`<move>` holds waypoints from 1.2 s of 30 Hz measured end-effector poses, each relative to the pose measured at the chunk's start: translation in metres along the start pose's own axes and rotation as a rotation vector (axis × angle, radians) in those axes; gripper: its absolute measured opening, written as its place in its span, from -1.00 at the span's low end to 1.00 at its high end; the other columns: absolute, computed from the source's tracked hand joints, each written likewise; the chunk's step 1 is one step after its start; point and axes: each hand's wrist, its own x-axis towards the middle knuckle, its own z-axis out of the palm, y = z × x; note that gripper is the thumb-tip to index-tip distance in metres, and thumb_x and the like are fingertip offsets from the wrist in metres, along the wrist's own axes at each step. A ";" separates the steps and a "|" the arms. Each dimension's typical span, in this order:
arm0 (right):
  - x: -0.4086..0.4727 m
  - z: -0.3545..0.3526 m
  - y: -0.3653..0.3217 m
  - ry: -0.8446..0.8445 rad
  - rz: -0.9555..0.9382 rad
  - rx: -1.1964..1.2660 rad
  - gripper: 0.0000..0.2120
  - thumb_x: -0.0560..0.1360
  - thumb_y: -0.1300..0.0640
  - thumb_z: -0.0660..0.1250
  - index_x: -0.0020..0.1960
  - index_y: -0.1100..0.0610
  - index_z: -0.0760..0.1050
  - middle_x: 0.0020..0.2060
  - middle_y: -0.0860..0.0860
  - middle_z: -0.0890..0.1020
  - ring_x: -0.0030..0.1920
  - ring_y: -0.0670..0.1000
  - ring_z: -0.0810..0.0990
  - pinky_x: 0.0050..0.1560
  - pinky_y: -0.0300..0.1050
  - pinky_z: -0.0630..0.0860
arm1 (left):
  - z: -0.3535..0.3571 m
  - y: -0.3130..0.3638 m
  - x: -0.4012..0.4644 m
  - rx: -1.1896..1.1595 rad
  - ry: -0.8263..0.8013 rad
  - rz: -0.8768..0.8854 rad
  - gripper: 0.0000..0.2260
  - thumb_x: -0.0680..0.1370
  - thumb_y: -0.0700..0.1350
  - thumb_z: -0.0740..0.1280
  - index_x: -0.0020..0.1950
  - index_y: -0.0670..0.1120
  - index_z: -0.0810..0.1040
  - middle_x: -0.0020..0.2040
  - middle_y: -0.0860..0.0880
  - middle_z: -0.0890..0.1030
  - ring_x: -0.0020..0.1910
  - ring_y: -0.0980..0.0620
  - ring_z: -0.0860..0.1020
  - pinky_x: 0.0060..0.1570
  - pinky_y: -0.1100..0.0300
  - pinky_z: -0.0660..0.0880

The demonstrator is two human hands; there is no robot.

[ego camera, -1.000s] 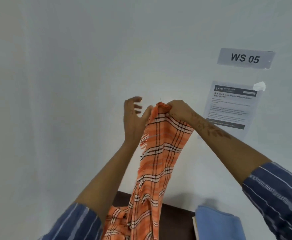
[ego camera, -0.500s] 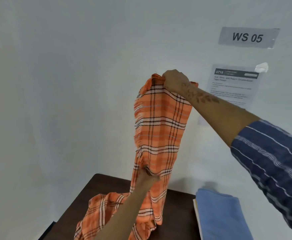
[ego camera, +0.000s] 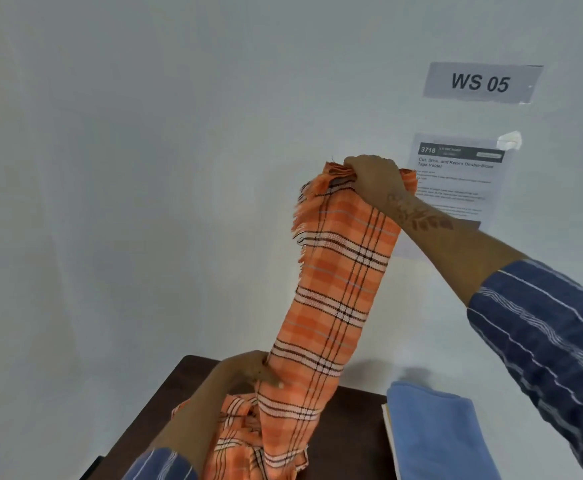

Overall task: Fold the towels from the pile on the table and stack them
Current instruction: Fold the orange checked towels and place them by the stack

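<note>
Person, seen from own head-worn camera: two bare forearms and hands, each emerging from a loose dark navy-blue woven fabric sleeve with thin white and pale-blue stripes (ego camera: 546, 327) on the right arm and a matching navy striped sleeve cuff (ego camera: 160, 465) on the left. The right hand (ego camera: 376, 180) carries a dark reddish-brown henna leaf-and-vine marking (ego camera: 418, 214) running from its back over the wrist. The left hand (ego camera: 248, 370) shows faint, blurred speckled markings on its back.

A dark brown counter (ego camera: 354, 427) stands against the far wall. The bunched lower end of an orange plaid towel (ego camera: 248, 441) lies on its middle, folded blue towels (ego camera: 432, 431) on its right.
</note>
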 end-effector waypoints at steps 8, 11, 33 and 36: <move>0.002 -0.003 0.007 0.054 -0.067 0.039 -0.89 0.49 0.25 0.23 0.00 0.19 0.48 -0.10 0.14 0.60 -0.07 0.20 0.56 -0.18 -0.07 0.32 | -0.018 0.004 0.017 0.170 0.545 -0.070 -0.66 0.39 -0.05 0.47 0.14 -0.10 0.59 0.09 -0.05 0.63 0.08 -0.03 0.57 0.15 0.07 0.51; 0.002 -0.007 0.007 0.073 -0.097 0.070 -0.88 0.51 0.19 0.25 0.02 0.18 0.48 -0.09 0.14 0.60 -0.07 0.19 0.56 -0.19 -0.09 0.33 | -0.010 0.007 0.017 0.434 0.725 -0.366 -0.68 0.51 0.02 0.33 0.20 -0.09 0.51 0.15 -0.05 0.57 0.14 -0.05 0.53 0.11 0.10 0.46; -0.008 -0.010 0.010 0.190 -0.026 0.051 -0.74 0.47 0.32 0.19 0.13 0.19 0.48 -0.04 0.19 0.59 -0.04 0.23 0.55 -0.14 -0.02 0.35 | 0.037 -0.042 0.022 0.419 0.167 -0.301 -0.48 0.47 -0.08 0.42 0.38 -0.13 0.35 0.22 -0.10 0.51 0.14 -0.07 0.54 0.16 0.07 0.52; -0.013 -0.008 0.012 0.191 -0.020 0.072 -0.73 0.47 0.32 0.18 0.14 0.20 0.48 -0.03 0.19 0.58 -0.02 0.23 0.54 -0.12 -0.03 0.35 | 0.042 -0.048 0.015 0.422 0.189 -0.435 -0.55 0.55 0.07 0.27 0.35 -0.13 0.33 -0.05 -0.04 0.52 -0.19 0.06 0.53 -0.13 0.18 0.53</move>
